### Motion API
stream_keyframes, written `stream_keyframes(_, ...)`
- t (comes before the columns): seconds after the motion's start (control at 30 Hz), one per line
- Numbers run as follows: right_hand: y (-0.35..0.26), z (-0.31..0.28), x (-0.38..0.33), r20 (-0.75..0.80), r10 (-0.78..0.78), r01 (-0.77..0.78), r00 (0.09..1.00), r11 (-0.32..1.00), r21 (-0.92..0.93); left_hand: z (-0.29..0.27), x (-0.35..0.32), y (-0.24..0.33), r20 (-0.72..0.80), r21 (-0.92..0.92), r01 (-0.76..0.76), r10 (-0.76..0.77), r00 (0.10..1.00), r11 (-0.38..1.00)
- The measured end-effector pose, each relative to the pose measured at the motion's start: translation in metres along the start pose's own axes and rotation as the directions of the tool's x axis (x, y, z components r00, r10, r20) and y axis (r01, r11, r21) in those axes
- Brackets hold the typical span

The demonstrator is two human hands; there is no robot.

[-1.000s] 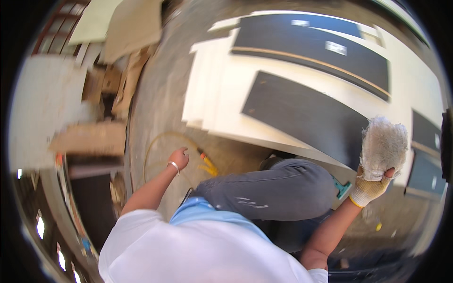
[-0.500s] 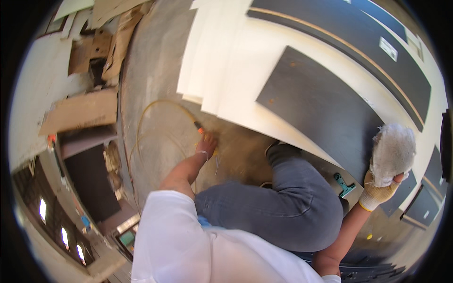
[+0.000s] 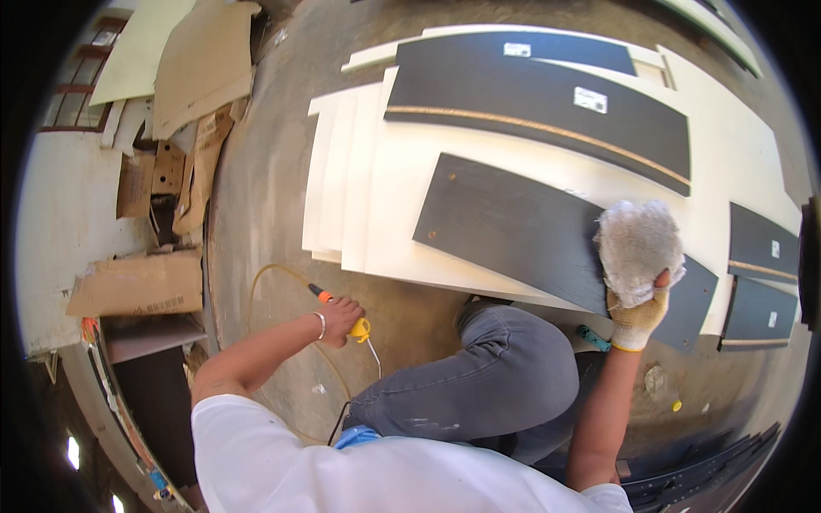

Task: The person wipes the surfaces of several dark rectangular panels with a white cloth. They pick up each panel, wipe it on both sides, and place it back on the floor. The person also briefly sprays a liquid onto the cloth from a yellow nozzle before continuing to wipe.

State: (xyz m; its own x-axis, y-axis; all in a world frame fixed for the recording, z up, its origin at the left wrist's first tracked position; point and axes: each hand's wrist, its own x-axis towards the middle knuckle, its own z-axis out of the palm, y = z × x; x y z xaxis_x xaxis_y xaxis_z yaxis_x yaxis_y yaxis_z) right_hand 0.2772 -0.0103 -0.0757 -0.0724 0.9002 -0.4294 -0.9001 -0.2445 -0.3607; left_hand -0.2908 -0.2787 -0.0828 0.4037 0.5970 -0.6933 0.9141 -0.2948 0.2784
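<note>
R hand [image 3: 637, 321], gloved, clenched on a white rag wad [image 3: 637, 248], pressing it on the near black panel [image 3: 513, 231], which lies on pale boards [image 3: 376, 205] on the floor. L hand [image 3: 340, 318] closed round an orange-yellow air tool [image 3: 342, 312] w/ hose [image 3: 265, 282], low by the concrete. Risks, as I judge: hose loops near the knee [image 3: 505, 376], could snag; rag may drag grit & scratch the finish; body leaning far, balance thin.

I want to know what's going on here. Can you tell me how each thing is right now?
Left hand: bare, closed on the yellow and orange tool.
Right hand: gloved, pressing a wad of cloth on the dark panel.
Dark panel: lying flat on pale boards.
Yellow hose: looped on the floor.
Cardboard box: lying closed.
</note>
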Motion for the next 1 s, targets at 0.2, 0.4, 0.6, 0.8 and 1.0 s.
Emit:
stream_keyframes(0.2,0.001,0.0,0.0,0.097,0.015,-0.019,0.995,0.999,0.036,-0.138,-0.04,0.005,0.087,-0.323,0.392,-0.385,0.919,0.861)
stream_keyframes(0.4,0.005,-0.002,0.003,0.101,-0.05,0.039,0.994,0.994,0.104,-0.242,-0.031,0.093,-0.238,-0.488,0.324,-0.481,0.844,0.81)
stream_keyframes(0.6,0.004,-0.002,0.004,0.261,-0.128,0.097,0.957,0.987,0.13,-0.255,0.029,0.13,-0.575,-0.107,0.565,-0.514,0.637,0.818)
stream_keyframes(0.8,0.007,0.005,0.006,0.215,-0.15,0.141,0.965,0.988,0.058,-0.262,0.01,0.087,-0.483,-0.065,0.671,-0.612,0.626,0.738)
stream_keyframes(1.0,0.013,0.005,0.004,0.181,-0.105,0.09,0.978,0.992,0.086,-0.297,0.027,0.131,-0.615,-0.082,0.609,-0.521,0.591,0.789)
